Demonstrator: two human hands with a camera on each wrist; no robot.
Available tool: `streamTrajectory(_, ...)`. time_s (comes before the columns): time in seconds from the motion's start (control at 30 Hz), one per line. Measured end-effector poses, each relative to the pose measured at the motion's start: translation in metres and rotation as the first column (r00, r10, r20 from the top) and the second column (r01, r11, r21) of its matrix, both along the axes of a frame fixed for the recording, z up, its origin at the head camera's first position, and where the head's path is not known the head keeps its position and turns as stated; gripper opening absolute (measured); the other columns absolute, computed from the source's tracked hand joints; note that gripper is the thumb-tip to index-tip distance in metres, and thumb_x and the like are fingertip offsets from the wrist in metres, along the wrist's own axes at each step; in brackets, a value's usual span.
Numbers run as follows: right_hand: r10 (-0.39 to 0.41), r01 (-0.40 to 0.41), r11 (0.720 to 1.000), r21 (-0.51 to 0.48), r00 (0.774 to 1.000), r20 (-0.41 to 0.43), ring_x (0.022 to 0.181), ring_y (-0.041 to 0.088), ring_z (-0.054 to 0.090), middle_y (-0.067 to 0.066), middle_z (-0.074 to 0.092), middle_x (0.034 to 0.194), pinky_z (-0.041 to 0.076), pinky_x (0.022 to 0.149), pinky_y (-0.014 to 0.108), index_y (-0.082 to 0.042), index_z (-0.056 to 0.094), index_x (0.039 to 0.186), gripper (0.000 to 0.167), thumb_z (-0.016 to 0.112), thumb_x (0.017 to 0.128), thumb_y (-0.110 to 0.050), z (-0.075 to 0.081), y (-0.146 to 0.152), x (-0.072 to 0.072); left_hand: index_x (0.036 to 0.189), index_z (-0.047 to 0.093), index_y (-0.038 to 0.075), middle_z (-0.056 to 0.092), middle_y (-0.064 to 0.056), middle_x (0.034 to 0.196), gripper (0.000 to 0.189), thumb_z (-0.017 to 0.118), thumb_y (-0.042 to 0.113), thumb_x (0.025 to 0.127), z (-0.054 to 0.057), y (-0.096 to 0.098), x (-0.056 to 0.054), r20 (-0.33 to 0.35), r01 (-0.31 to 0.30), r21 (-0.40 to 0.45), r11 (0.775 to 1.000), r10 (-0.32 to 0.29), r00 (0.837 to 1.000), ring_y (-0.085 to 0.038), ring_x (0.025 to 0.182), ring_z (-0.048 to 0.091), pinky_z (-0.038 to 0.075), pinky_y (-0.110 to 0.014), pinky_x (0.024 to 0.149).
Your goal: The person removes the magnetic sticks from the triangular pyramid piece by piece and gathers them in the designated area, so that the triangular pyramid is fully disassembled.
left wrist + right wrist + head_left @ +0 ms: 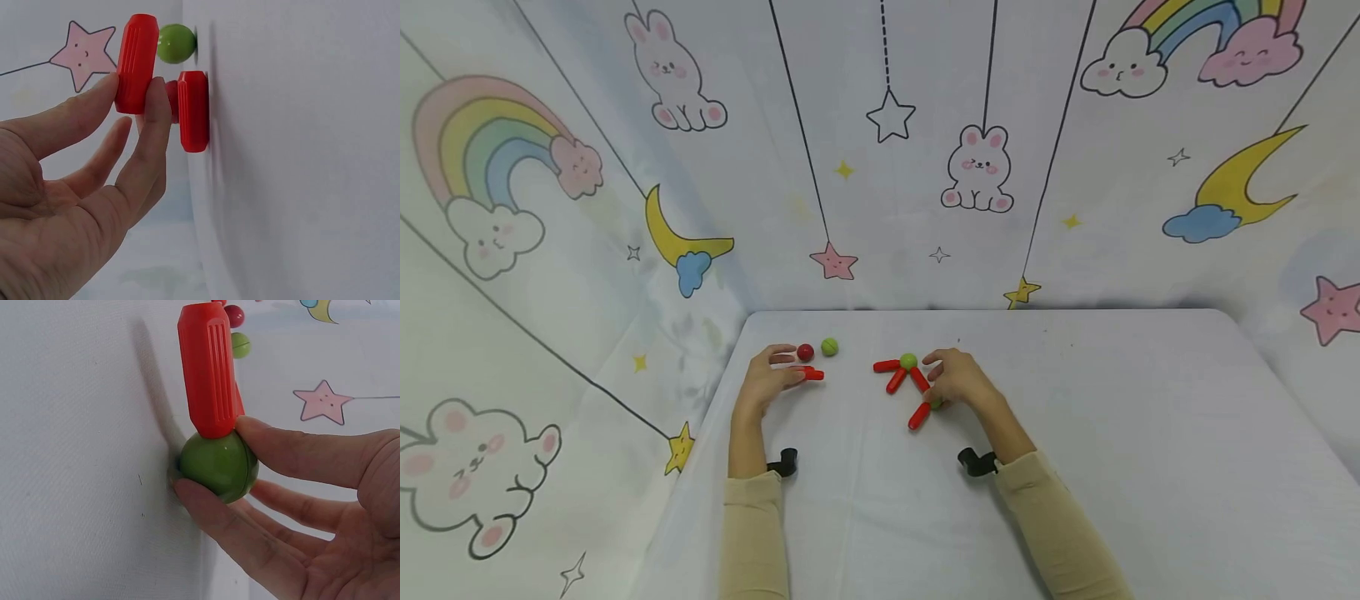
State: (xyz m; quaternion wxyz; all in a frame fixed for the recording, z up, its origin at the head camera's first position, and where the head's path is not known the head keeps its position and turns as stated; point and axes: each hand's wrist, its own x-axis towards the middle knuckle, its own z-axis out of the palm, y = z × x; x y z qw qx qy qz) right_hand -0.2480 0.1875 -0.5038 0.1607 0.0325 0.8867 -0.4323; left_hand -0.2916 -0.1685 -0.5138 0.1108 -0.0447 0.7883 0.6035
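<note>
The long grooved red rods (137, 62) are one plain, bright shade. At far left are a round dark-red ball (805, 352) and a round lime-green ball (830, 347); at right, round green balls (219, 465). The white cloth backdrop (932, 50) bears pastel rainbows (482, 121), yellow moons (1225, 179) and pink stars (834, 262).

Has pale walls (925, 183) behind and to the left, printed with rainbows (463, 125), rabbits (670, 75), yellow moons (662, 232) and stars (833, 263), some hanging from thin black lines (990, 62). Shows a plain white surface (1150, 392) in front, rounded at the far corners. Looks softly lit, with faint shadows (228, 150) across the surface.
</note>
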Motion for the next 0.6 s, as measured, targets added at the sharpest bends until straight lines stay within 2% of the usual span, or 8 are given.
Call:
streamTrajectory(0.23,-0.011,0.011,1.000,0.017,1.000,-0.005,0.090,0.025,0.069,0.015,0.070,0.117,0.062,0.066,0.033,-0.006,0.063,0.138,0.065,0.088,0.078,0.000,-0.001,-0.001,0.002,0.149,0.050,0.000,0.050,-0.027,0.145,0.062,0.073,-0.004,0.091,-0.003,-0.005,0.000,0.009,-0.071,-0.077,0.994,0.072,0.997,-0.031,0.114,0.059,0.055,-0.021,0.082)
streamTrajectory(0.4,-0.013,0.013,1.000,0.007,1.000,-0.004,0.089,0.024,0.069,0.014,0.070,0.117,0.062,0.066,0.034,-0.006,0.063,0.138,0.066,0.088,0.078,0.001,0.000,-0.002,0.001,0.149,0.050,0.001,0.050,-0.026,0.145,0.061,0.071,-0.001,0.092,-0.006,-0.006,0.000,0.004,-0.094,-0.127,0.987,0.096,0.995,-0.036,0.120,0.056,0.054,-0.032,0.094)
streamTrajectory(0.6,-0.014,0.014,1.000,0.003,1.000,0.004,0.090,0.025,0.069,0.014,0.070,0.116,0.063,0.068,0.035,-0.006,0.062,0.138,0.066,0.088,0.078,0.001,0.001,-0.003,0.001,0.149,0.049,-0.002,0.048,-0.028,0.143,0.060,0.071,-0.002,0.092,-0.011,-0.009,-0.002,-0.018,-0.141,-0.170,0.975,0.140,0.990,-0.037,0.116,0.058,0.058,-0.033,0.092)
